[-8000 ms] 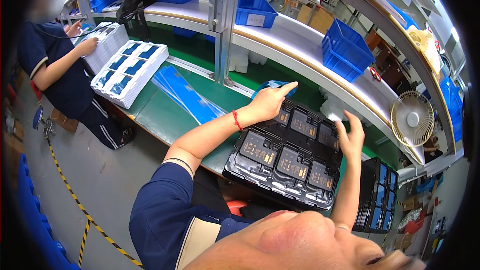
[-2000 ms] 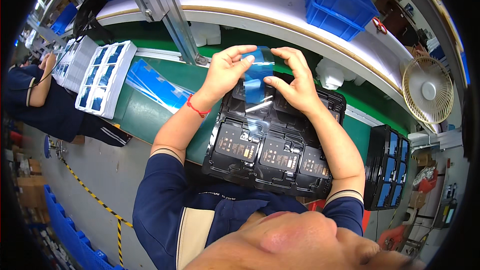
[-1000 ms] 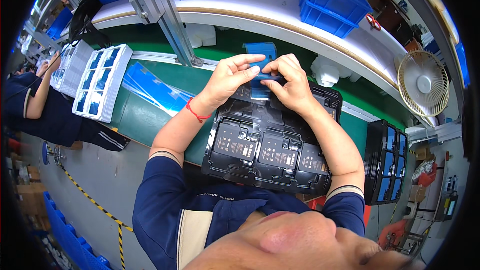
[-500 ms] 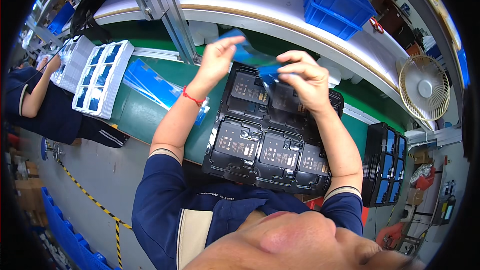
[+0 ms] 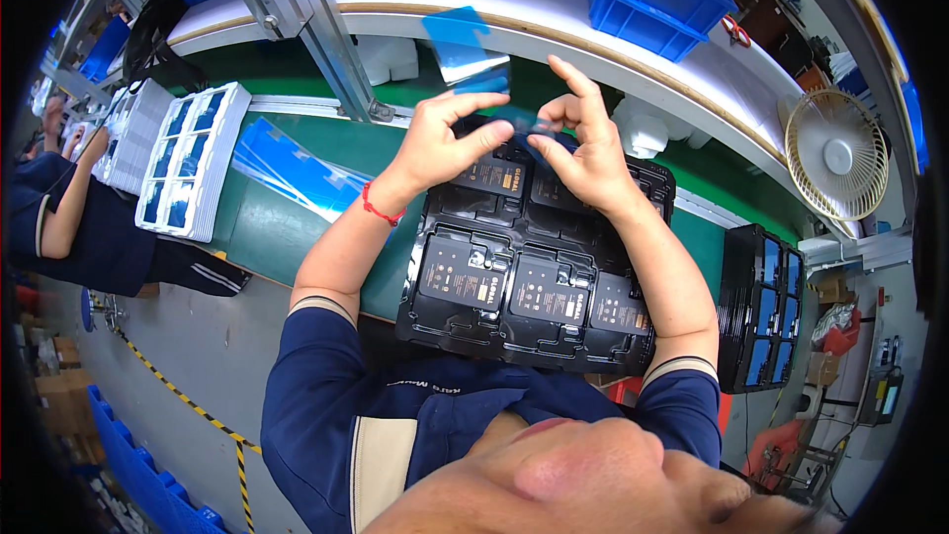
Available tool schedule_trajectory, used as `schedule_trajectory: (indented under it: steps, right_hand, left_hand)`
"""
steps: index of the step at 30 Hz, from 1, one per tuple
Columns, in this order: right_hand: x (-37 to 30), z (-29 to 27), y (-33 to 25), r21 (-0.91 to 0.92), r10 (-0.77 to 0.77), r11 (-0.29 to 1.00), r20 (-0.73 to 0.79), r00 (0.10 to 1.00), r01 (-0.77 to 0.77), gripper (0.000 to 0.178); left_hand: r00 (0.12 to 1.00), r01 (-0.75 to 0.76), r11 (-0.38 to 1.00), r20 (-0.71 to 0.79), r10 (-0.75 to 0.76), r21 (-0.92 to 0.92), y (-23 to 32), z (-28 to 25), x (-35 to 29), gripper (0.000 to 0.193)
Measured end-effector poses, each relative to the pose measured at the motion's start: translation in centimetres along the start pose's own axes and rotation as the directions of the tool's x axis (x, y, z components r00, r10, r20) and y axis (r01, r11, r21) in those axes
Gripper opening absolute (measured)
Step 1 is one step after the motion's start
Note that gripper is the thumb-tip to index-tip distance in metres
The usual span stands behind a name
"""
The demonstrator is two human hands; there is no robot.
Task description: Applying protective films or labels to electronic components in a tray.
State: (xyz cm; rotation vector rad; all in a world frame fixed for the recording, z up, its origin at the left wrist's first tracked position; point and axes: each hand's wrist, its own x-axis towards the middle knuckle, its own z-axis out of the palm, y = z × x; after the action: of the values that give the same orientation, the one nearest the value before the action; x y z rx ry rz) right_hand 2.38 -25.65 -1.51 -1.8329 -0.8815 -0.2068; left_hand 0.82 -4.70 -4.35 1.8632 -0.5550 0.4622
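Observation:
My left hand (image 5: 450,141) pinches a glossy blue film strip (image 5: 461,40) between thumb and forefinger. The strip stands up beyond the fingertips, and its lower part is partly hidden by them. My right hand (image 5: 590,148) has its thumb and a finger closed on the darker end of the film, with the forefinger raised. Both hands are over the far side of a black moulded tray (image 5: 420,324). Flat black batteries (image 5: 465,272) with pale print lie in its compartments. My hands and forearms hide part of the far row.
More blue film strips (image 5: 297,173) lie on the green table, left. White trays (image 5: 193,158) stand farther left beside a co-worker (image 5: 74,213). Stacked black trays (image 5: 736,307) and a fan (image 5: 838,153) are at right. Blue bins (image 5: 652,0) stand on the shelf.
My hands have come lower and closer together. The film, stretched between them before, now stands up above the left hand. My right forefinger has lifted.

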Motion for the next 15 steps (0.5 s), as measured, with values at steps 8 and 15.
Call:
schedule_trajectory:
  steps: [8, 15]
  right_hand:
    - [0.1, -0.7, 1.5, 0.021, 0.242, 0.970, -0.054, 0.969, -0.242, 0.030]
    - [-0.9, -4.0, -0.4, 0.095, 0.343, 0.938, -0.120, 0.932, -0.333, 0.014]
  left_hand:
    - [0.987, 0.159, 0.977, 0.030, -0.157, -0.143, -0.3, 1.0, -0.3, 0.019]
    - [0.985, 0.173, 0.975, -0.002, -0.175, -0.137, -0.3, 1.4, -0.6, 0.020]
